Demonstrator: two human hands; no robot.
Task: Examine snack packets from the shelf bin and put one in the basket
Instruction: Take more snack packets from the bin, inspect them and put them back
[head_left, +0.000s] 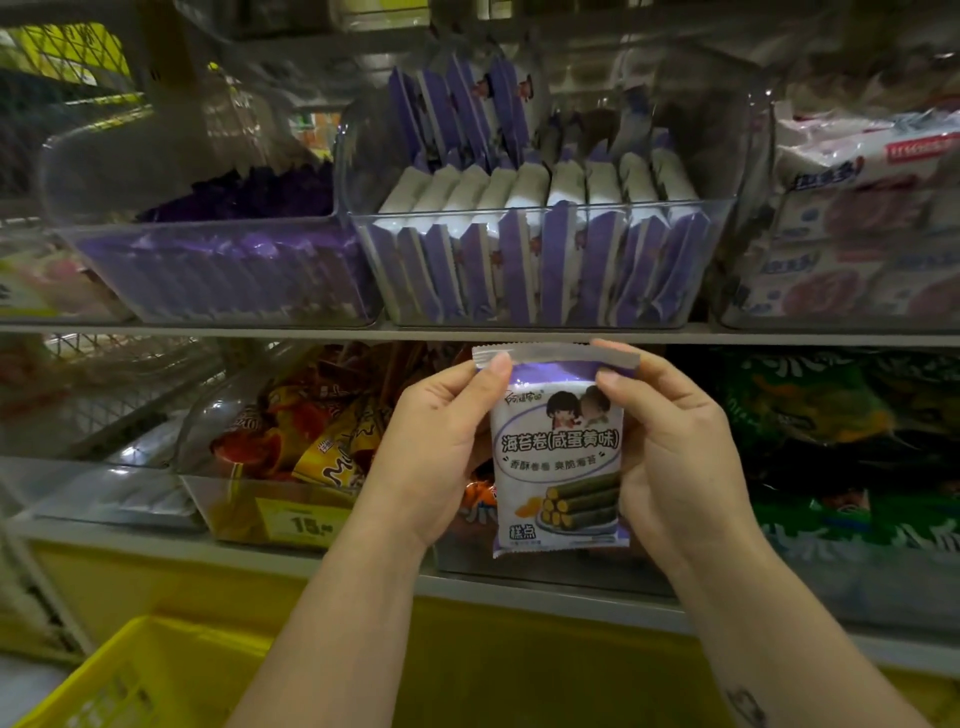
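A purple and white snack packet (558, 457) with seaweed rolls printed on it is held upright in front of the lower shelf, its front facing me. My left hand (434, 447) grips its left edge, thumb on the upper corner. My right hand (675, 447) grips its right edge, thumb on the front near the top. Directly above, a clear shelf bin (540, 317) holds several of the same packets standing in rows. A yellow basket (140, 670) sits at the bottom left, below my left forearm.
A clear bin of darker purple packets (218, 270) stands left of the shelf bin, pink and white packs (857, 234) to the right. The lower shelf carries orange and yellow snack bags (311, 431) with a yellow price tag (304, 522), and green bags (841, 431).
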